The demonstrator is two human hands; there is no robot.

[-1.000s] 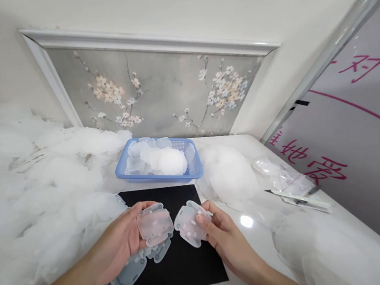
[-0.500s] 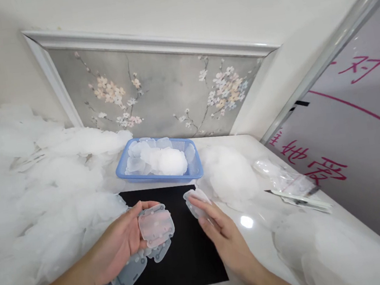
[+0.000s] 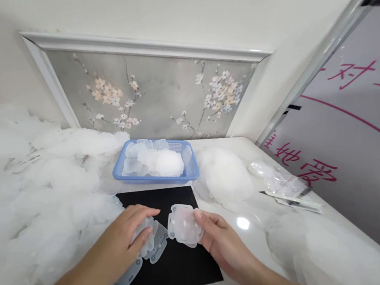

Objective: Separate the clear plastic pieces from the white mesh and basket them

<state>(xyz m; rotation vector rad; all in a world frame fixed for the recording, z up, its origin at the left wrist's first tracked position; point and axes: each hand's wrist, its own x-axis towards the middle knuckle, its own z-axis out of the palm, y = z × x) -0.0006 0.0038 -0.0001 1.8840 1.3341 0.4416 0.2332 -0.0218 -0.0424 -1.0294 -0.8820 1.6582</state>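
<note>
My right hand [image 3: 224, 245] pinches a thin, translucent plastic sheet piece [image 3: 184, 222] with notched, rounded edges, held up over the right side of a black mat [image 3: 182, 269]. Another edge shows just under it, so it may be more than one layer. Palm down, my left hand [image 3: 127, 239] hovers over or touches similar translucent pieces [image 3: 158, 244] at the mat's left side, its thumb and forefinger apart. Its other fingers are partly hidden. More of these pieces [image 3: 127, 279] lie overlapping below the left wrist.
Behind the mat stands a blue plastic basket [image 3: 156, 180] holding translucent pieces. Large heaps of whitish pieces [image 3: 41, 181] cover the left; other piles [image 3: 227, 175] lie at right. A clear plastic bag [image 3: 279, 180] sits near a whiteboard [image 3: 357, 139] with pink writing.
My left hand has turned from palm up, with a piece in it, to palm down over the mat's pieces. My right hand has moved left and now shows a piece face-on.
</note>
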